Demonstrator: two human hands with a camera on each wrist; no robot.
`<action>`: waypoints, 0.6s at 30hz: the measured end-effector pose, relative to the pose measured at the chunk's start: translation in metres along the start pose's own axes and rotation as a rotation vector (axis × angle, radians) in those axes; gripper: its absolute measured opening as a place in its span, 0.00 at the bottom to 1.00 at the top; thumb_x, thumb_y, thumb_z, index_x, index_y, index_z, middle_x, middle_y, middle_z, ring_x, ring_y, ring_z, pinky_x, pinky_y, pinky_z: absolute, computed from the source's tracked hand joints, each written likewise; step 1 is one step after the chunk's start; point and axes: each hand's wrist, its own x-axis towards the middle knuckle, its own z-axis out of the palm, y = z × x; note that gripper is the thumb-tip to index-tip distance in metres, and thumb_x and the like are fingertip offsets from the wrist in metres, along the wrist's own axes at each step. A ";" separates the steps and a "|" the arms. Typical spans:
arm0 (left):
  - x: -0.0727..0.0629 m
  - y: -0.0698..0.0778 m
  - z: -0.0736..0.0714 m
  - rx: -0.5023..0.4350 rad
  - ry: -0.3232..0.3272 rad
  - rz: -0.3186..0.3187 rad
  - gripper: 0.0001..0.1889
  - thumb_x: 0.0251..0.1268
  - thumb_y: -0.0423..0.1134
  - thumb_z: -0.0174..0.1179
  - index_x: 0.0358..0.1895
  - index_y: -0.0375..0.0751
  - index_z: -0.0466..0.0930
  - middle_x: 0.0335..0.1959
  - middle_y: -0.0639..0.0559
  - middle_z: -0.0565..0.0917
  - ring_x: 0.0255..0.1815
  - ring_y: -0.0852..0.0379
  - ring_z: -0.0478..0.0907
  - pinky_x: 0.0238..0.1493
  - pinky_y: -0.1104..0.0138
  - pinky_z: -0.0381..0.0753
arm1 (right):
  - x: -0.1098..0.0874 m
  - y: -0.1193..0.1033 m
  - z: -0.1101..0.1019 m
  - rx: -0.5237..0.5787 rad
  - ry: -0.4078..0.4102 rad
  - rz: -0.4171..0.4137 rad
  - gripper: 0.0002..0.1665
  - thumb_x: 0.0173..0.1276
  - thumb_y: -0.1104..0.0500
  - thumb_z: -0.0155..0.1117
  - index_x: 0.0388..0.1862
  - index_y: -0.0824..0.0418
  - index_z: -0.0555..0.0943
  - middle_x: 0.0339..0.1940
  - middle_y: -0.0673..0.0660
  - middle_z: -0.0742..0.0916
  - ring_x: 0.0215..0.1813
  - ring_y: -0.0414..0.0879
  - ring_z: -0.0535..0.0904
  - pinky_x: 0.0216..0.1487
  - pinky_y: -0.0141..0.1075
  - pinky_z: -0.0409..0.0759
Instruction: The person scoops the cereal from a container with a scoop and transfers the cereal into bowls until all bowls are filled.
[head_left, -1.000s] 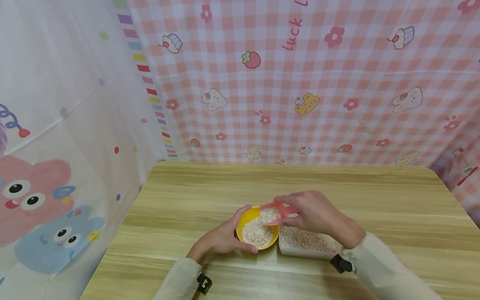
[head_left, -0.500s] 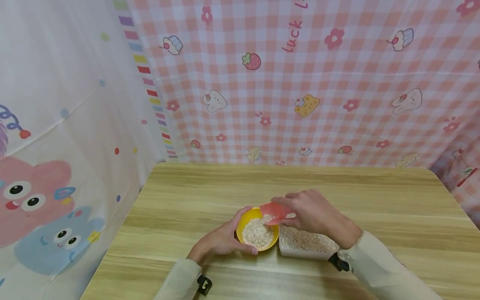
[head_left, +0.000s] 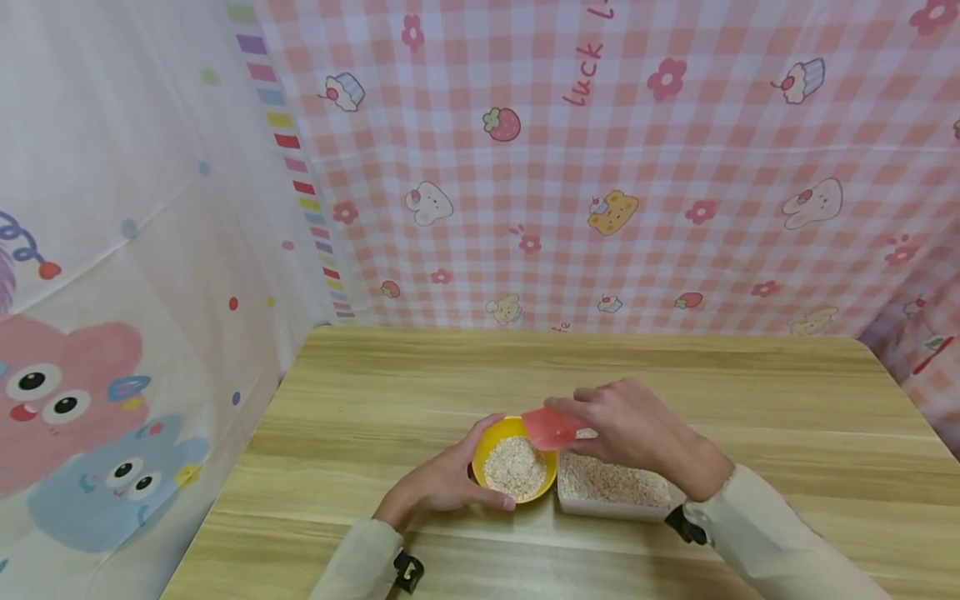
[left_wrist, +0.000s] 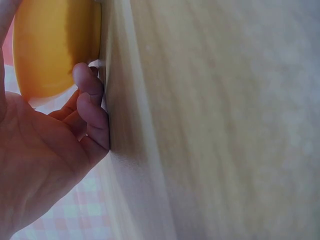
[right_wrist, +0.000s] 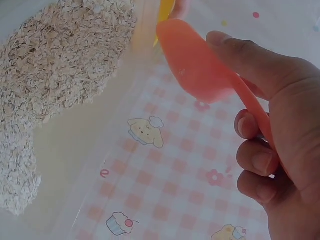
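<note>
One white fabric sheet [head_left: 150,125], printed with dots and cartoon figures, at far left. Next: off-white left sleeve [head_left: 356,562], small black clip-like fitting [head_left: 408,570] at its cuff.

Left hand [head_left: 450,477]: grasping a glossy yellow round bowl [head_left: 497,432] from the left, thumb along the near side, index finger on the far side. Left wrist view: bowl foot down at the tabletop, two curled fingertips low beside it.

Bowl position: upright, left of the tub. Pale oat-like flakes [head_left: 515,468] inside, yellow wall bare toward the far side.

Translucent coral-pink plastic scoop [head_left: 547,428]: over the bowl's far right edge, tipped, outer side facing up, lip inside the rim as seen from above. Can't tell if it touches the rim.

Right hand [head_left: 626,423]: grasping the scoop's handle. Right wrist view: thumb up near the scoop head, other fingers curled round the handle.

Under that hand: clear rectangular plastic tub [head_left: 611,507], just beside the bowl; contact unclear. Tan flakes [head_left: 618,482] spread across it. Then second black fitting [head_left: 685,525], off-white right sleeve [head_left: 780,533].

Underneath: light wood-grain table [head_left: 360,383]. Behind: pink-and-white checked cloth [head_left: 562,167] with cupcakes, strawberries, "luck".
</note>
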 end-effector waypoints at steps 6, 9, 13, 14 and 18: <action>0.001 -0.001 0.000 -0.002 0.005 -0.003 0.59 0.45 0.57 0.78 0.77 0.73 0.44 0.78 0.52 0.59 0.75 0.46 0.59 0.72 0.39 0.53 | -0.007 0.004 -0.005 0.024 0.031 0.016 0.31 0.52 0.44 0.79 0.54 0.54 0.85 0.34 0.52 0.90 0.20 0.36 0.72 0.25 0.30 0.75; 0.001 -0.001 0.001 0.003 0.008 -0.003 0.59 0.45 0.57 0.78 0.77 0.72 0.44 0.78 0.52 0.59 0.75 0.47 0.59 0.73 0.39 0.53 | -0.011 0.006 -0.006 0.061 0.074 0.017 0.31 0.52 0.45 0.80 0.54 0.55 0.85 0.36 0.53 0.90 0.21 0.34 0.72 0.25 0.29 0.74; 0.001 -0.001 0.001 0.008 0.010 -0.003 0.59 0.45 0.57 0.78 0.78 0.71 0.45 0.78 0.53 0.58 0.75 0.47 0.58 0.73 0.40 0.53 | -0.017 0.008 -0.010 0.113 0.126 0.013 0.31 0.51 0.46 0.80 0.53 0.56 0.85 0.36 0.52 0.90 0.23 0.32 0.75 0.24 0.26 0.72; 0.001 -0.001 0.001 0.009 0.011 -0.002 0.59 0.45 0.57 0.78 0.78 0.71 0.45 0.78 0.53 0.58 0.75 0.47 0.58 0.73 0.40 0.53 | -0.018 0.008 -0.011 0.122 0.129 0.021 0.31 0.51 0.45 0.80 0.53 0.56 0.85 0.37 0.52 0.90 0.24 0.33 0.77 0.25 0.26 0.73; 0.001 0.000 0.001 0.016 0.014 -0.005 0.59 0.45 0.57 0.78 0.78 0.70 0.44 0.78 0.52 0.58 0.75 0.46 0.58 0.72 0.39 0.54 | -0.028 0.008 -0.019 0.164 0.099 0.088 0.32 0.51 0.46 0.81 0.55 0.55 0.85 0.43 0.53 0.90 0.30 0.36 0.84 0.29 0.28 0.78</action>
